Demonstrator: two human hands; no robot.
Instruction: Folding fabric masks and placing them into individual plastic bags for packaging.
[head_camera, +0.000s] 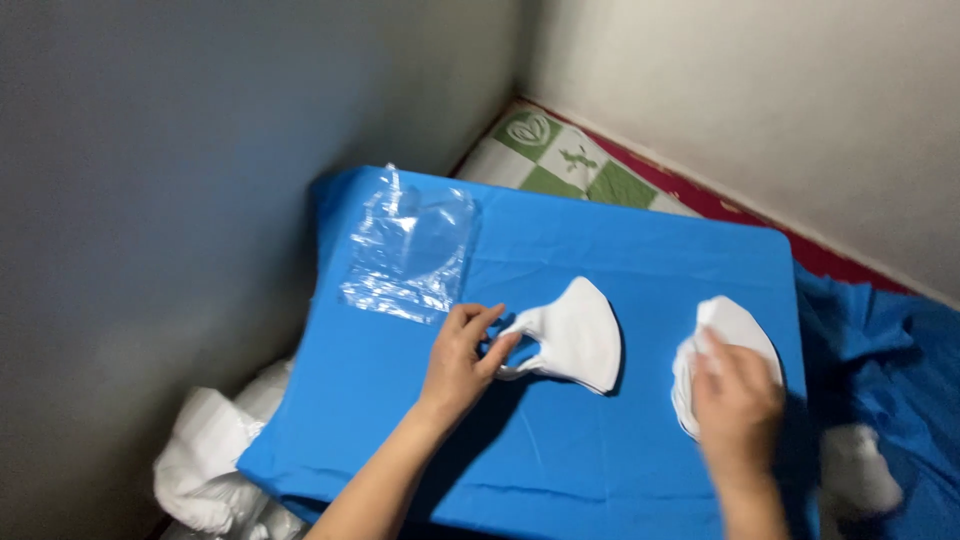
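Two white cloth face masks lie on a small surface (560, 470) covered in bright blue cloth. The folded white fabric mask in the middle (572, 335) rests with its curved edge to the right, and the left hand (462, 362) meets it at its left end, thumb and fingertips pinching the thin ear loop there. The second white fabric mask (738, 335), which looks like a small stack, sits well apart to the right near the edge of the surface. The right hand (738, 405) lies flat on top of it, fingers loosely together and pressing down, not gripping; its grip is spread rather than pinched, though motion blur softens the fingers. Beyond the left hand, toward the far left corner of the surface, lies an empty crinkled clear plastic bag (408, 255). Past the surface a green and white checked mat with a red border (560, 160) runs along the wall. White crumpled plastic bags (215, 450) sit on the floor at lower left.
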